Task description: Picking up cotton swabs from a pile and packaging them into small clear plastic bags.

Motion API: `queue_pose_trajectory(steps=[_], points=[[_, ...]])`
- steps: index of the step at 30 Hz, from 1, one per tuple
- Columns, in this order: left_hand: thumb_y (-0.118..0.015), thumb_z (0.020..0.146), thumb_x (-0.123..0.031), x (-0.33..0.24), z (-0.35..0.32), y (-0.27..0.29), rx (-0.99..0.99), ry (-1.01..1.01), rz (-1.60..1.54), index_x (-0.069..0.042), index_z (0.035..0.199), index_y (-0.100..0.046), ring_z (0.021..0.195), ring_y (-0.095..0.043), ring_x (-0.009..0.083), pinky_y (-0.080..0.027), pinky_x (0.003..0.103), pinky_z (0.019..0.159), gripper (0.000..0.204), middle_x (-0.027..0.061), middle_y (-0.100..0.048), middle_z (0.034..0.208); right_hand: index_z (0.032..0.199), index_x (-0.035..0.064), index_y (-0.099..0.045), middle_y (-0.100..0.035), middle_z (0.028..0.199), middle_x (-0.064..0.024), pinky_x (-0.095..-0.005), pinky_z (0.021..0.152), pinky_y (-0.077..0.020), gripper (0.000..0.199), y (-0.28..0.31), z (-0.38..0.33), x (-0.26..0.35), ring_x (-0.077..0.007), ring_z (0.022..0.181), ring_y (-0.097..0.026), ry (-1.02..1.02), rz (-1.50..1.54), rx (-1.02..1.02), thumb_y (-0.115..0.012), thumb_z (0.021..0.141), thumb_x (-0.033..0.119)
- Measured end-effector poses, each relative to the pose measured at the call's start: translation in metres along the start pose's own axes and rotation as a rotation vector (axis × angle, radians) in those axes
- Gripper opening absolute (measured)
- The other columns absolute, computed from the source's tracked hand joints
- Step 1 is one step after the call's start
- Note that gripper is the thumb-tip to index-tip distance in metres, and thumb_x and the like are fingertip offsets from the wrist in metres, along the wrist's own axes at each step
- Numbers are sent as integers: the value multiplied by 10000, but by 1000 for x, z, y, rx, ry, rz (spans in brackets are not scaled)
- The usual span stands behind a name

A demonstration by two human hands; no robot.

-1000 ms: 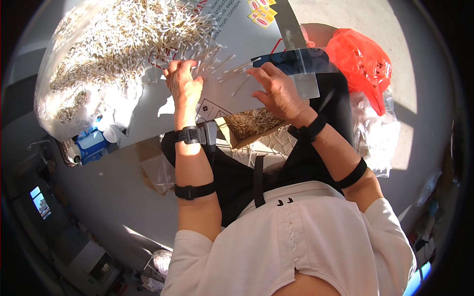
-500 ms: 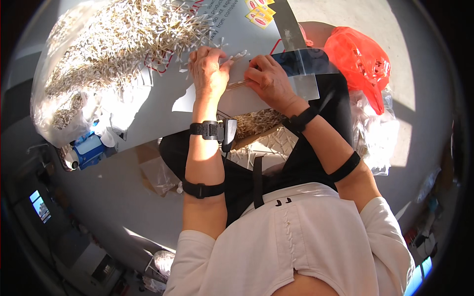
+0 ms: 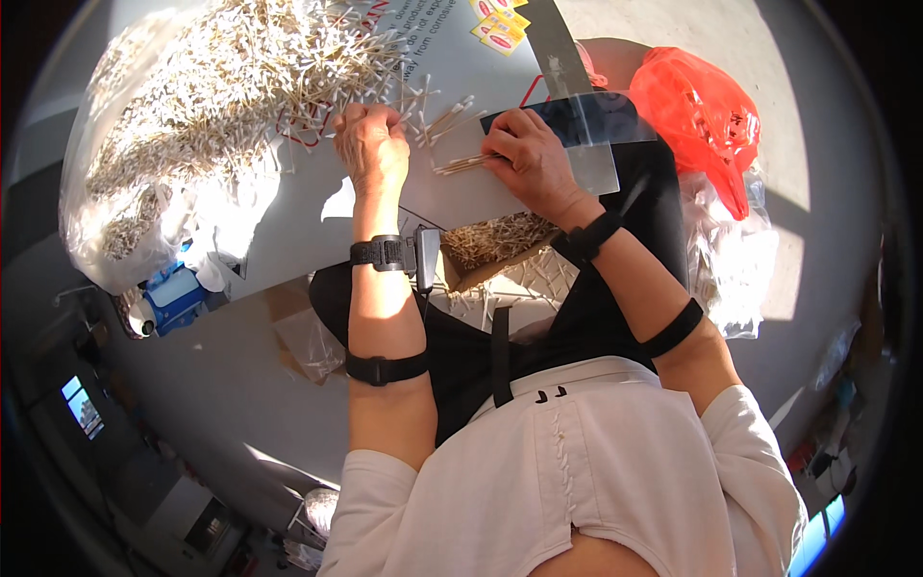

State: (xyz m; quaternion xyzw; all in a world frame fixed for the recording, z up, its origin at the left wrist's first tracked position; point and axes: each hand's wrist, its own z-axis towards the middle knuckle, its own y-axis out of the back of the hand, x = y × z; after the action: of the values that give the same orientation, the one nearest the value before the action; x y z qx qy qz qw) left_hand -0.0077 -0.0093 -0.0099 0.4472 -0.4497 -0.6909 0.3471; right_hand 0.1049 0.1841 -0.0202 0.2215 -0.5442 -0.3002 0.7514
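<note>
Your left hand (image 3: pixel 373 149) curls shut at the swab pile (image 3: pixel 231 87), upper left; your right hand (image 3: pixel 534 159) pinches a swab bundle (image 3: pixel 463 164) on the white board (image 3: pixel 461 197).

A makeshift home workshop on a sunlit concrete floor (image 3: pixel 846 115): a huge heap of cotton swabs (image 3: pixel 221 87) covers the white board (image 3: pixel 317 221), with an orange plastic bag (image 3: pixel 702 106) right of that board.

swabs (image 3: pixel 240 87): white-tipped, tan | board (image 3: pixel 385 207): white | bag (image 3: pixel 697 101): red
</note>
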Motion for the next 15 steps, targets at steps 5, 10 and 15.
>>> queue_pose_trajectory(steps=[5,10,15], points=[[-777,662,-68,-15,-3,-10,-63,-72,-126,-106,780,-692,944,-542,299,-432,424,835,150,65,-597,869,806,74,-612,-561,945,-81,-380,802,-474,131,-1,0,0,-287,935,-559,-5,12,-1,-701,714,99],[-760,639,-41,-35,5,-15,-12,-162,-196,-108,792,-694,934,-548,296,-430,415,862,180,61,-596,865,801,79,-611,-564,929,-74,-374,778,-481,118,-3,0,-3,-286,913,-566,5,16,-38,-693,718,92],[-725,649,-31,-31,17,-9,-59,-195,-143,-123,838,-696,1025,-502,288,-406,426,893,212,33,-572,964,795,81,-608,-565,918,-70,-369,768,-484,113,-3,0,-2,-281,904,-569,5,10,-38,-690,717,87]])
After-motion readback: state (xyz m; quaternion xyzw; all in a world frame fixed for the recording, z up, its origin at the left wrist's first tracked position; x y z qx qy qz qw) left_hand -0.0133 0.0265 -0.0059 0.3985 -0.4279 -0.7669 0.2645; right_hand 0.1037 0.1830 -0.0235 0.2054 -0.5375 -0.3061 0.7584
